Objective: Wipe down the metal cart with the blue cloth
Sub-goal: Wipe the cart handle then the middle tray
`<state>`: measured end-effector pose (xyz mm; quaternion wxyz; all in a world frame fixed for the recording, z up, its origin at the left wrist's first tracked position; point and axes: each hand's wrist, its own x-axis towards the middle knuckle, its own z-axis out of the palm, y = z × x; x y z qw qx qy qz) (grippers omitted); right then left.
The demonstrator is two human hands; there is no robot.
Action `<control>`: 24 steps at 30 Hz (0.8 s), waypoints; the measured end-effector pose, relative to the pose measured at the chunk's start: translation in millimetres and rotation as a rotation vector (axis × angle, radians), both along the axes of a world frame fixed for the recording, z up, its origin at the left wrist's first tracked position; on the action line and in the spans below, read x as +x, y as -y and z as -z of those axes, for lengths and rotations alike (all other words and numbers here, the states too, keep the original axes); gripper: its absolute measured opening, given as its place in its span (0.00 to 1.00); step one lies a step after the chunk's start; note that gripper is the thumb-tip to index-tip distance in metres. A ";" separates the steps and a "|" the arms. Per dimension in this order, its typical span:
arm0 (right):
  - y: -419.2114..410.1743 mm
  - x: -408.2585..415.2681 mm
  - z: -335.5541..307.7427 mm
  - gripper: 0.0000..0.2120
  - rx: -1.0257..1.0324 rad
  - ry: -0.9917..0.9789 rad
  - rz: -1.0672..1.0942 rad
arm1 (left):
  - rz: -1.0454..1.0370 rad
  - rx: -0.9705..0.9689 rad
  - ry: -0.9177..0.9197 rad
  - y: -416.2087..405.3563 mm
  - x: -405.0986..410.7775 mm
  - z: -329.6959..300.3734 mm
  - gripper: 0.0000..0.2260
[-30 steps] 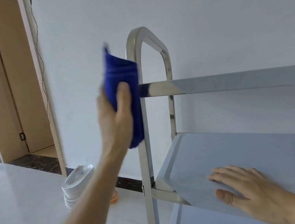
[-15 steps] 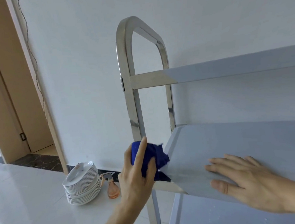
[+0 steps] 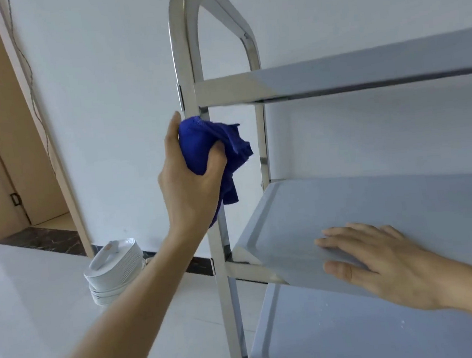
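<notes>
1. The head camera looks at a shiny metal cart [image 3: 363, 76] that stands by a white wall [image 3: 107, 90].
2. The cart has three flat shelves. The top shelf [image 3: 376, 66] is seen from its edge, so I cannot tell what lies on it.
3. The middle shelf [image 3: 374, 209] is like a shallow tray with a low rim. The only thing on it is a hand.
4. The bottom shelf [image 3: 357, 334] shows bare grey metal where it can be seen.
5. The left hand [image 3: 189, 180] squeezes the blue cloth [image 3: 212, 149] into a bunch. The fingers and thumb curl tight around it.
6. The cloth is pressed on the front post [image 3: 188, 68] of the cart, between the top shelf and the middle shelf. A loose corner of the cloth hangs down.
7. The right hand [image 3: 379, 263] lies flat on the front edge of the middle shelf. Its fingers are straight and spread, and it holds nothing.
8. The two hands are well apart.
9. A stack of white plates [image 3: 114, 272] sits on the pale floor [image 3: 25, 297], near the wall and to the left of the cart.
10. A tan door frame [image 3: 1, 113] is at the far left.
11. No words or labels can be read on anything.
</notes>
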<state>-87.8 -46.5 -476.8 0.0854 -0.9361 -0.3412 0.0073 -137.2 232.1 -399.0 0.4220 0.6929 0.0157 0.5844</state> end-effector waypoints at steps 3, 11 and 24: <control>-2.5 2.4 -1.5 0.50 -0.010 0.079 -0.002 | 0.100 0.006 -0.081 -3.1 -9.0 49.2 0.23; -3.5 -12.6 7.7 0.31 0.091 0.391 -0.016 | 0.181 0.032 -0.214 -12.3 -19.1 130.3 0.27; -8.5 -18.6 9.8 0.27 0.117 0.363 -0.079 | 0.341 -0.478 -0.641 9.9 -43.5 304.7 0.24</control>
